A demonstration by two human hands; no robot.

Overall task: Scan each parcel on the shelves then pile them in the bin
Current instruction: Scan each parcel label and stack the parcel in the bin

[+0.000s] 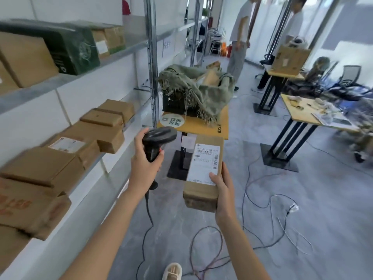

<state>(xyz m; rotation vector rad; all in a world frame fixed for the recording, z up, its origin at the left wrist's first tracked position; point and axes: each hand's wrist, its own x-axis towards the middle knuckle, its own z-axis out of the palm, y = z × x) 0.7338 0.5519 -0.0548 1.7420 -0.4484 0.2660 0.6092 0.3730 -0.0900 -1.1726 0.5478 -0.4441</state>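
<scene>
You hold a black plastic handheld scanner [156,142] & a brown cardboard parcel [203,174] w/ white barcode label [205,162]; frayed olive-green cloth [198,87] covers the black bin [173,105].

The shelves [84,77] stand at the left, with boxes [96,136] on them in rows. Ahead, a worktop [193,126] carries the bin [175,104], and a cloth [201,91] hangs over it. The left hand [144,164] holds the scanner [157,140] just left of the parcel [204,174], which the right hand [222,195] holds. Cables [262,201] lie on the floor [323,199] at the right.
</scene>
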